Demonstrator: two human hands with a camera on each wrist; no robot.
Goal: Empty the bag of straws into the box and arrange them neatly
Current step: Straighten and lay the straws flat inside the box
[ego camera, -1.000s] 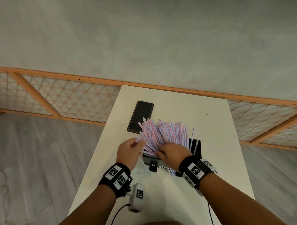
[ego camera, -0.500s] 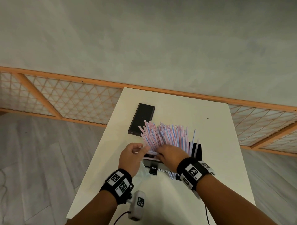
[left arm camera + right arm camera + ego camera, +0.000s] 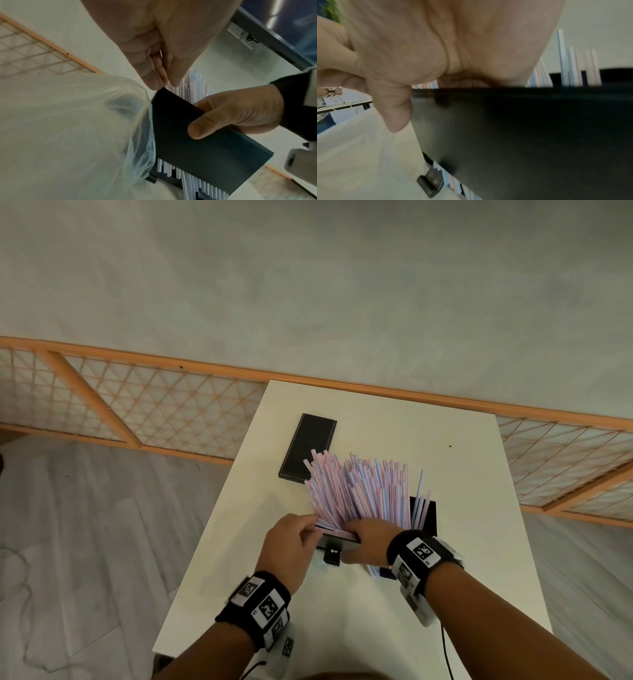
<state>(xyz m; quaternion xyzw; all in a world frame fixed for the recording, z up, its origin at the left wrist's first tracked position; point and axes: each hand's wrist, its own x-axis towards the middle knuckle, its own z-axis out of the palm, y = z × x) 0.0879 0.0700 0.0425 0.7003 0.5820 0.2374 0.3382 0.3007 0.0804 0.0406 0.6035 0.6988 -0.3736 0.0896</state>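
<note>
On the white tabletop (image 3: 376, 412), we are pinching pink-and-blue striped plastic straws (image 3: 359, 491) with our left hand (image 3: 291, 546). Our right hand (image 3: 368, 539) is gripping the black rectangular box (image 3: 197, 129); the clear plastic bag (image 3: 68, 128) looks emptied, with tidying left.

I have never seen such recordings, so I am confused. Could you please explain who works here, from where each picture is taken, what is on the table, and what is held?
No machine: a person works with bare hands, wearing cameras on head and wrists. The head view looks down on a white table. The right hand holds a black box full of striped straws, thumb on its front wall. The left hand pinches straws at the box's corner. A clear plastic bag lies beside the box, a flat black lid behind it.
</note>
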